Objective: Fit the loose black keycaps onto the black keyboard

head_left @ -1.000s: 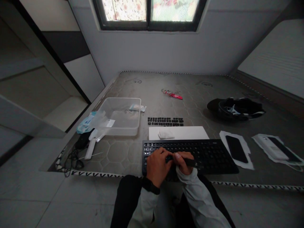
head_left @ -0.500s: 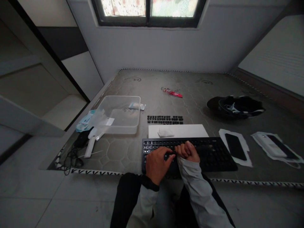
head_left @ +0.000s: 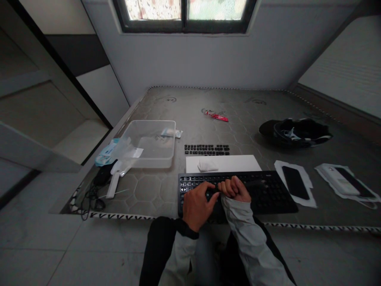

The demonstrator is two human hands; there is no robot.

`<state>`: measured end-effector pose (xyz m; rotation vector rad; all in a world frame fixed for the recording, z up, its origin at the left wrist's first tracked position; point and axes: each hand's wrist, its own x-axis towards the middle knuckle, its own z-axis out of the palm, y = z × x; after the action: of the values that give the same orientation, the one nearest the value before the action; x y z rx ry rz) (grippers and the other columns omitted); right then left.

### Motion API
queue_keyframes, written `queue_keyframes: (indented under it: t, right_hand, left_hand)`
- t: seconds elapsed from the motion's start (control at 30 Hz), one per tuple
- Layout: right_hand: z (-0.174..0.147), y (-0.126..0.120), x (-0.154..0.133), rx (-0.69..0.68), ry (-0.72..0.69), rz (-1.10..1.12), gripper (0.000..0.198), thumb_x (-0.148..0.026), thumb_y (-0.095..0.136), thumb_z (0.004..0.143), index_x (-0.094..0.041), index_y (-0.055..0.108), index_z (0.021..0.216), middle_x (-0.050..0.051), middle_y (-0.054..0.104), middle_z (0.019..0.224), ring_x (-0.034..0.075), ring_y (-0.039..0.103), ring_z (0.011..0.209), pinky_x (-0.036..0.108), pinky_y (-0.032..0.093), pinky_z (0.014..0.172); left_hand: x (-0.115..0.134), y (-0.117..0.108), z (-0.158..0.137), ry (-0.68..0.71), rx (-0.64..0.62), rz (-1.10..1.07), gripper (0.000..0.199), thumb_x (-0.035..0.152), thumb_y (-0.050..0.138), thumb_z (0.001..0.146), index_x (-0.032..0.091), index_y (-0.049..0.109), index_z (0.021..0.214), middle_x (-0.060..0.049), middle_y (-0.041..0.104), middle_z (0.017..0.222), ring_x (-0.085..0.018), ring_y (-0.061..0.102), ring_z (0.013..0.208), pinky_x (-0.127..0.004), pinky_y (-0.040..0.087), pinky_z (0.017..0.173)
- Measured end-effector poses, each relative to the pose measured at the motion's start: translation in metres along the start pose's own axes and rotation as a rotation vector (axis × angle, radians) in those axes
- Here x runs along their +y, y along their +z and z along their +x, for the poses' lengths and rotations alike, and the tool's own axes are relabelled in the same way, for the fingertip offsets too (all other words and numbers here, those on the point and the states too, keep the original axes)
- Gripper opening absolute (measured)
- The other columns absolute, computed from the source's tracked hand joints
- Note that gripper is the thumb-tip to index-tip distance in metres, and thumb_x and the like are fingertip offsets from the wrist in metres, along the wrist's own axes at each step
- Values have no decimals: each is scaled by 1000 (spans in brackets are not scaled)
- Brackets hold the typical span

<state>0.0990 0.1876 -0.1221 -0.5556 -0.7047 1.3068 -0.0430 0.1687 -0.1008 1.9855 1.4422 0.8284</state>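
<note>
A black keyboard (head_left: 274, 194) lies at the near edge of a grey mat. My right hand (head_left: 235, 190) is closed in a fist around a dark stick-like tool (head_left: 253, 184), whose free end points right over the keys. My left hand (head_left: 196, 204) rests on the keyboard's left half, thumb and fingers pinched around the tool's near end, touching my right hand. Just behind the keyboard lies a white sheet (head_left: 235, 163) with a small white wipe (head_left: 207, 165) on it. Further back are two rows of loose black keycaps (head_left: 206, 149).
A clear plastic tub (head_left: 150, 143) stands at the left, with blue packets (head_left: 104, 154) and dark cables (head_left: 95, 194) beside it. A black phone (head_left: 293, 182) on white paper and a white device (head_left: 342, 180) lie at the right. A black helmet (head_left: 294, 133) and a red wrapper (head_left: 216, 115) lie further back.
My right hand has moved up and away over the keys with the tool, which now points right. My left hand followed slightly. The view shifted a little.
</note>
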Motion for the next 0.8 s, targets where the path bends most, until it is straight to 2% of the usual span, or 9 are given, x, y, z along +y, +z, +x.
queue_keyframes:
  t: [0.1,0.2,0.27,0.47,0.57,0.67,0.8]
  right_hand:
    - [1,1,-1,1,-12,-30,51,-41,53,90,-22,26,51,-9,19,38,10,17,36,31,25,46]
    - [2,2,-3,0,-19,-85,53,-43,53,91,-22,23,52,-8,18,39,10,19,36,31,27,46]
    - [2,2,-5,-3,-24,-103,55,-44,52,91,-21,21,53,-8,17,39,10,20,35,31,27,46]
    - [3,0,-8,57,-5,-9,54,-42,52,90,-21,17,54,-9,13,41,9,16,36,29,27,44]
    - [3,-1,-10,93,0,43,55,-41,53,89,-20,15,55,-9,10,41,9,12,36,28,26,43]
    - [5,-2,-14,111,-4,44,56,-41,53,89,-20,15,55,-9,9,41,9,11,36,27,26,42]
    - [8,-7,-19,88,-5,-44,54,-44,53,89,-21,20,53,-9,14,39,9,13,35,27,26,42]
  left_hand:
    - [0,0,0,-10,7,-28,18,31,65,86,27,64,104,3,74,92,-15,68,75,-27,51,73]
    - [1,0,1,43,21,-90,25,26,64,88,29,65,113,1,73,105,-16,68,93,-27,52,83]
    - [0,0,2,60,26,-126,21,29,64,89,29,68,109,1,73,106,-16,67,96,-27,51,85]
    - [-6,4,2,9,60,-228,14,38,72,83,25,73,88,3,73,86,-11,59,65,-25,46,66]
    - [-7,4,2,-9,87,-263,14,37,72,82,23,74,83,3,72,80,-10,55,60,-24,44,61]
    - [-6,3,2,-22,103,-282,13,35,74,80,23,74,85,2,73,83,-9,54,59,-23,44,61]
    - [-3,-1,2,-53,120,-270,22,30,74,80,24,72,101,2,75,95,-8,53,56,-23,47,61]
